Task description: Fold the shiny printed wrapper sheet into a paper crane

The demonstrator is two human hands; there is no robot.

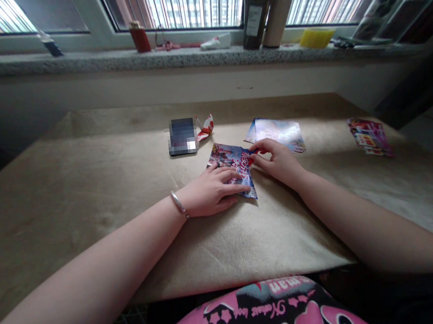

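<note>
A blue and purple printed packet (235,161) with red-and-white lettering lies on the table in front of me, a bit askew. Across its lower left part rests my left hand (215,189), palm down with the fingers spread flat on it. At the packet's upper right edge, the thumb and fingertips of my right hand (276,160) are pinched together on it. A small red bit shows by those fingertips; I cannot tell what it is. Just beyond the right hand lie overlapping shiny printed sheets (280,130).
A dark phone-like object (182,136), partly pixelated, lies beyond the left hand beside a crumpled red-and-white wrapper (205,126). Several colourful cards (370,137) lie at the table's right. Behind, the stone windowsill (97,61) holds a red container (139,37) and a dark canister (256,19).
</note>
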